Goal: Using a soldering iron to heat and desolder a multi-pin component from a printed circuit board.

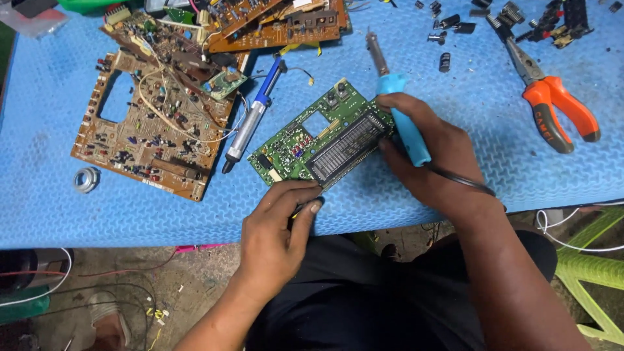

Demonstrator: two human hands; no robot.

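A green circuit board with a dark display strip lies tilted on the blue mat. My right hand grips the blue handle of a soldering iron, whose metal tip points away from me past the board's far corner. The same hand rests against the board's right end. My left hand presses on the board's near edge, fingers curled; something small and dark shows under the fingers, but I cannot tell what it is.
A blue and silver desoldering pump lies left of the green board. Brown circuit boards with loose wires cover the mat's left and top. Orange-handled pliers and several black parts lie at the top right. A solder roll sits at far left.
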